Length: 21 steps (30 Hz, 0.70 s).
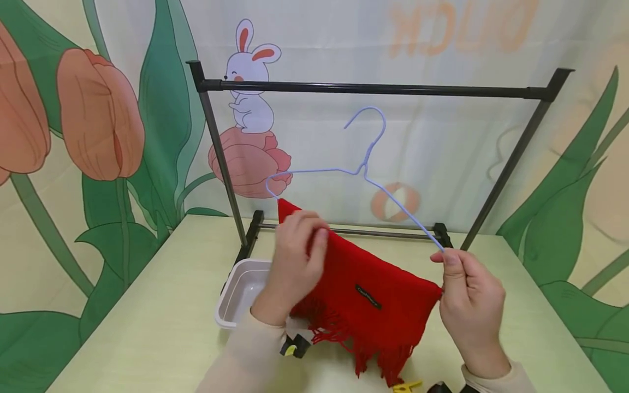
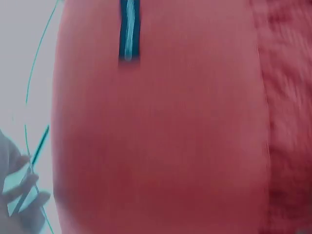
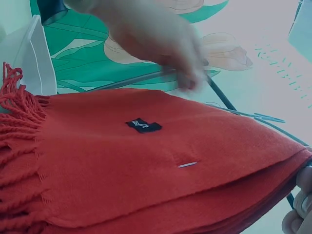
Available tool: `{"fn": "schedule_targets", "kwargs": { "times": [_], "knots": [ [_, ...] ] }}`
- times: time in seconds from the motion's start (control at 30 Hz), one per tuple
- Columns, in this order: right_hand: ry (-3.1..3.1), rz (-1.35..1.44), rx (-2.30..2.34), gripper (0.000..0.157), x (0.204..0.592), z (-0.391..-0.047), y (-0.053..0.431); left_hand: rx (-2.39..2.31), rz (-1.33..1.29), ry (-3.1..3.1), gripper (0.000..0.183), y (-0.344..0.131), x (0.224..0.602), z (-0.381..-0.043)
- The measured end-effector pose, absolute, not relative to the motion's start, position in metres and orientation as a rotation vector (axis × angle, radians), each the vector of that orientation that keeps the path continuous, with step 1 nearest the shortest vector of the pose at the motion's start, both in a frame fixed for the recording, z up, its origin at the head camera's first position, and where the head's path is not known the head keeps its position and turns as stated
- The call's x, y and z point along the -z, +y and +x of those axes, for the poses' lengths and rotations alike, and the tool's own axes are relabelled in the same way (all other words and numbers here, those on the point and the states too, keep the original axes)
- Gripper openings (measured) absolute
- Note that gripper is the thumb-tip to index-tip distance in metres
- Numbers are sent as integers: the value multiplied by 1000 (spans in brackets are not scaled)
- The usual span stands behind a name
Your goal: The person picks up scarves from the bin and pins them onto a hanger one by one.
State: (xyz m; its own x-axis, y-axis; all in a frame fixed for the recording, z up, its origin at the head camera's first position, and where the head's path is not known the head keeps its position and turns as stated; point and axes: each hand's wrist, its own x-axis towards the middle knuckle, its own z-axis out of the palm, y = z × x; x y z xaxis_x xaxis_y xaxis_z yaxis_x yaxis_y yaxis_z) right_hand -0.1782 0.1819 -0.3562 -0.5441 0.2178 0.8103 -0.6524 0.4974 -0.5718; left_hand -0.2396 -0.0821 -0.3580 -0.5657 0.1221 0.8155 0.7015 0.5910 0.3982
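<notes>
A red fringed scarf (image 1: pixel 380 262) with a small black label hangs folded over the lower bar of a lavender wire hanger (image 1: pixel 393 199). My right hand (image 1: pixel 472 305) pinches the hanger's right end between thumb and fingers, beside the scarf's corner. My left hand (image 1: pixel 297 262) is at the scarf's upper left edge, with bent fingers in the head view. In the right wrist view the blurred left hand (image 3: pixel 156 46) appears above the cloth, its fingertips apart from it. Separated fingers (image 2: pixel 24 187) show near the hanger wire in the left wrist view.
A black metal rack (image 1: pixel 373 88) stands behind the hanger, its top rail above the hook. Left of the scarf is a pale plastic basin (image 1: pixel 227 314), partly covered by my left arm. A yellow clip (image 1: pixel 407 387) lies at the bottom edge. A printed curtain hangs behind the table.
</notes>
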Motion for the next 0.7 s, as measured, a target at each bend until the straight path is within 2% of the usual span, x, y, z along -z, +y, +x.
{"fn": "schedule_targets", "kwargs": {
  "times": [0.1, 0.2, 0.3, 0.5, 0.7],
  "knots": [
    [-1813, 365, -1199, 19, 355, -179, 184, 1258, -292, -2056, 25, -111, 366, -252],
    [-1804, 366, -1215, 20, 356, -180, 186, 1517, -78, -2169, 39, -130, 373, -261],
    [-1787, 375, -1242, 19, 359, -181, 188, 1660, -54, -2266, 43, -138, 376, -267],
    [-1801, 377, -1246, 17, 362, -182, 193, 1806, -86, -2187, 30, -138, 371, -270],
    [-1798, 406, -1262, 16, 362, -182, 205, 1952, -91, -2065, 29, -133, 352, -270]
  ]
}}
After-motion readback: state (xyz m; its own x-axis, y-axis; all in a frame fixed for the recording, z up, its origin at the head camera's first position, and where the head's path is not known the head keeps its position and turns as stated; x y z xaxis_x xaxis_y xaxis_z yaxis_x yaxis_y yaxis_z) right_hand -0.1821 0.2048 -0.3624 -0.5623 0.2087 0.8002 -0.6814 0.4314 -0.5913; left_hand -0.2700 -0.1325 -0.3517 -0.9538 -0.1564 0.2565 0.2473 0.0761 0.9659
